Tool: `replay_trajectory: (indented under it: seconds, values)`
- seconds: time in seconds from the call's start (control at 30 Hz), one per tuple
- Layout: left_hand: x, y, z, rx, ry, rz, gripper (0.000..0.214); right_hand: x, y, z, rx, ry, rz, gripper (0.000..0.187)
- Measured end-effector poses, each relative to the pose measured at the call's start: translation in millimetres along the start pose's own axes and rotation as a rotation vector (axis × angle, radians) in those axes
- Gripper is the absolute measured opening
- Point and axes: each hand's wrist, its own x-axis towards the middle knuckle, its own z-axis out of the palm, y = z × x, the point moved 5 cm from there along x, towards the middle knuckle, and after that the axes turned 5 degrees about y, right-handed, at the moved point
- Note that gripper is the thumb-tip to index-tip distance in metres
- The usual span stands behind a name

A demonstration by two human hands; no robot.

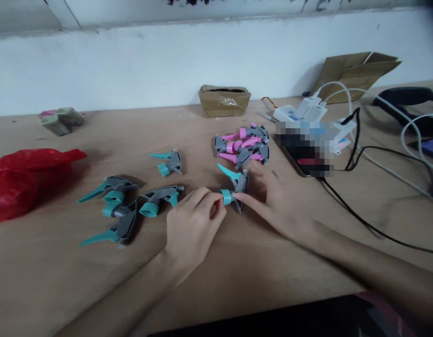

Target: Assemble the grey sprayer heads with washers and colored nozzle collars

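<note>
My left hand is closed, its thumb and fingertips pinching the teal collar of a grey trigger sprayer head. From the other side, my right hand holds the same sprayer head, its thumb pressed near the collar. The other right fingers are smeared by motion behind the grey body. Left of my hands lie several more teal and grey sprayer heads, one of them set apart farther back. Just beyond my right hand is a heap of pink and grey sprayer heads.
A red plastic bag lies at the left, with small blocks behind it. Against the wall stand a small cardboard box and a folded carton. At right are a phone, a power strip and loose cables.
</note>
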Motion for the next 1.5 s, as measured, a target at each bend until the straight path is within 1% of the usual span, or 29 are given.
replay_trajectory:
  seconds: [0.03,0.07,0.1,0.17,0.2,0.27,0.37,0.47,0.53,0.6,0.67,0.73,0.8,0.87,0.97,1.07,1.23,1.37,1.5]
  values:
    - [1,-2,1.7,-0.001,-0.019,-0.016,0.011,1,-6,-4,-0.104,0.026,-0.085,0.07]
    - [3,-4,3.8,-0.012,-0.045,-0.029,0.011,1,-12,-6,-0.172,0.027,-0.163,0.072]
    - [4,-5,5.9,-0.031,-0.074,-0.043,0.01,1,-19,-6,-0.209,0.008,-0.234,0.068]
    - [4,-5,10.3,-0.093,-0.136,-0.074,0.009,-4,-31,-1,-0.264,-0.055,-0.366,0.052]
    - [4,-5,12.4,-0.133,-0.167,-0.087,0.009,-6,-35,2,-0.289,-0.085,-0.404,0.046]
    - [2,-1,15.7,-0.218,-0.219,-0.106,0.009,-9,-37,9,-0.315,-0.141,-0.432,0.038]
    - [-1,5,17.7,-0.289,-0.256,-0.126,0.008,-10,-35,15,-0.306,-0.192,-0.414,0.027]
    - [-3,8,17.4,-0.282,-0.25,-0.156,0.009,-9,-34,13,-0.286,-0.188,-0.393,0.02]
    - [-4,7,16.7,-0.289,-0.243,-0.165,0.009,-9,-34,10,-0.271,-0.18,-0.387,0.019]
    - [-3,2,13.9,-0.284,-0.212,-0.181,0.008,-10,-30,6,-0.273,-0.153,-0.363,0.019]
    - [-1,-5,8.3,-0.266,-0.149,-0.23,0.008,-9,-24,1,-0.301,-0.099,-0.309,0.022]
    - [0,-11,3.3,-0.291,-0.111,-0.294,0.007,-9,-20,-2,-0.318,-0.052,-0.263,0.026]
    - [0,-9,2.4,-0.405,-0.144,-0.322,0.007,-9,-20,-3,-0.287,-0.045,-0.265,0.028]
    - [-1,-5,2.4,-0.553,-0.159,-0.347,0.01,-9,-25,-2,-0.227,-0.05,-0.297,0.028]
    - [-4,-5,3.3,-0.782,-0.095,-0.45,0.003,-9,-31,-3,-0.168,-0.031,-0.314,0.028]
    - [-6,-8,7.6,-0.928,-0.075,-0.522,0.008,-10,-32,-5,-0.128,-0.028,-0.3,0.028]
    - [-3,-8,11.1,-0.977,-0.134,-0.512,0.008,-10,-32,-8,-0.058,-0.017,-0.287,0.028]
    - [-1,-7,10.1,-0.974,-0.18,-0.48,0.014,-7,-33,-9,-0.022,-0.026,-0.263,0.027]
    - [-1,-8,5.6,-0.931,-0.165,-0.46,0.01,-6,-31,-9,0.025,-0.035,-0.242,0.029]
